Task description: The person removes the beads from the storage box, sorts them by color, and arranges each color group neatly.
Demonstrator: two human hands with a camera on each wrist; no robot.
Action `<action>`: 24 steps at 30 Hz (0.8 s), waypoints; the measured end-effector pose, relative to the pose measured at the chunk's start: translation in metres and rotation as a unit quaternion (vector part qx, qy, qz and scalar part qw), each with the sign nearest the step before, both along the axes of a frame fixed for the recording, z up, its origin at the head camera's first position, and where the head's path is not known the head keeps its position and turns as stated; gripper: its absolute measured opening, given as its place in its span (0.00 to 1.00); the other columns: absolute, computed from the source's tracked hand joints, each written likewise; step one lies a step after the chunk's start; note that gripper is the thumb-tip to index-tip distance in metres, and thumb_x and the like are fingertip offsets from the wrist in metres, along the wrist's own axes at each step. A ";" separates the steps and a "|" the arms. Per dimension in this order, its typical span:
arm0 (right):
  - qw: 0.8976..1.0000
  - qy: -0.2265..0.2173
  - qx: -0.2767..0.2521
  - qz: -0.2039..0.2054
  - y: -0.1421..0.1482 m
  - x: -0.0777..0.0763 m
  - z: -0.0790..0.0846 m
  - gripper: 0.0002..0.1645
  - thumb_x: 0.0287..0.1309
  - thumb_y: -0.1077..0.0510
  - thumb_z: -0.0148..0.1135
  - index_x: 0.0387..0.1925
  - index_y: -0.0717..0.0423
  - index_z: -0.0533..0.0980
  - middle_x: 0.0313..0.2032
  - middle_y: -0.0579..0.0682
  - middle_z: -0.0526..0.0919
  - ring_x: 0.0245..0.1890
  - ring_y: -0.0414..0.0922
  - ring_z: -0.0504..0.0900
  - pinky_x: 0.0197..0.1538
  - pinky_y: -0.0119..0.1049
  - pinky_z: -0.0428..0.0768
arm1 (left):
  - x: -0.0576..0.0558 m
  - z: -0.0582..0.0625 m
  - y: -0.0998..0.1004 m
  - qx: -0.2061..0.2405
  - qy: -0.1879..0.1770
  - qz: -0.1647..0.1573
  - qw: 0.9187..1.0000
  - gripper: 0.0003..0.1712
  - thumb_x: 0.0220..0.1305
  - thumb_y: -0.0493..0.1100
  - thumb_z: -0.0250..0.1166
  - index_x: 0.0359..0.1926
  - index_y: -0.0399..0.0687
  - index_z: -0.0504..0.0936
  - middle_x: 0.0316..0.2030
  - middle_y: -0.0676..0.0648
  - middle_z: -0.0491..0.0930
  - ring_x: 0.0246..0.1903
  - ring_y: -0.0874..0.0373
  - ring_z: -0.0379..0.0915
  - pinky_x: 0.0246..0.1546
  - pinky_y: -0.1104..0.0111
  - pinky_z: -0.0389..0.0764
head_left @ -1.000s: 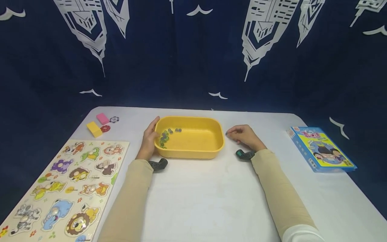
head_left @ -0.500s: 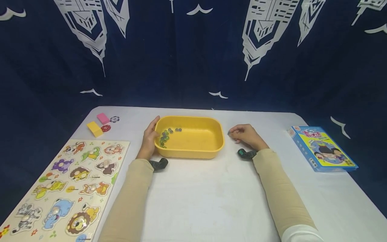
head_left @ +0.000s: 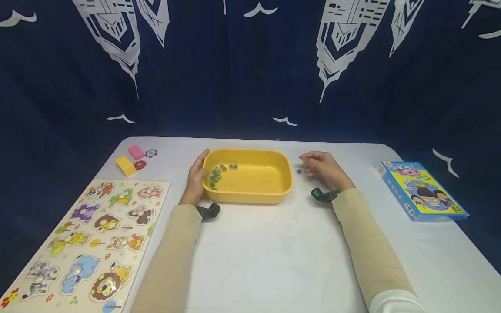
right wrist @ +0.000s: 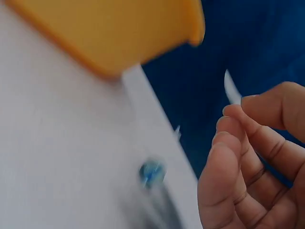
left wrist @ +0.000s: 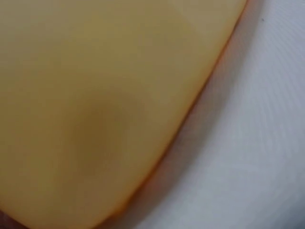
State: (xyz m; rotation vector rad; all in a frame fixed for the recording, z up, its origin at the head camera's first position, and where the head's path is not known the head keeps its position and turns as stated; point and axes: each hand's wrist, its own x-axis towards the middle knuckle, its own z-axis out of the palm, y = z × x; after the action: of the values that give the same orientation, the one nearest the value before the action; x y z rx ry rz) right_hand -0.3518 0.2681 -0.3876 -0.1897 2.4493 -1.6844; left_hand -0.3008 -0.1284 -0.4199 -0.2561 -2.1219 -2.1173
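A yellow plastic tray (head_left: 250, 198) sits on the white table, with several glass marbles (head_left: 215, 177) gathered mostly at its left end. My left hand (head_left: 195, 180) grips that end, thumb over the rim; the tray's wall (left wrist: 119, 95) fills most of the left wrist view. To the right of the tray, my right hand (head_left: 322, 167) has loosely bent fingers with nothing between them. One bluish marble (right wrist: 152, 173) is apart from these fingers, on the table between the hand and the tray; it also appears in the head view as a small dark ball (head_left: 299, 171).
An animal knob puzzle board (head_left: 91, 243) lies at the left. Behind it are a pink block (head_left: 136, 152), a yellow block (head_left: 126, 166), a red chip (head_left: 139, 165) and a black-and-white chip (head_left: 151, 153). A blue game box (head_left: 422, 191) lies at the right. Dark blue cloth hangs behind.
My right hand has drawn away rightward from the tray and let go of the marble, which now shows left of the fingers. The left hand keeps its grip on the tray.
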 end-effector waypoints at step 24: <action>0.955 0.001 0.136 0.264 -0.144 -0.024 0.052 0.22 0.64 0.64 0.56 0.59 0.65 0.76 0.38 0.55 0.80 0.32 0.52 0.78 0.38 0.38 0.82 | -0.001 -0.001 -0.001 -0.011 0.005 0.005 1.000 0.45 0.55 0.33 0.42 0.78 0.47 0.54 0.77 0.47 0.52 0.76 0.54 0.46 0.74 0.66 0.47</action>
State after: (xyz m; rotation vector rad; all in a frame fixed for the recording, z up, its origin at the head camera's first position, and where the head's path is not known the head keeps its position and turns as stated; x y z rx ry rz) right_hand -0.3756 0.1238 -0.3352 -0.7304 2.3128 -1.1129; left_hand -0.3020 -0.1294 -0.4205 -0.2569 -2.1387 -2.0836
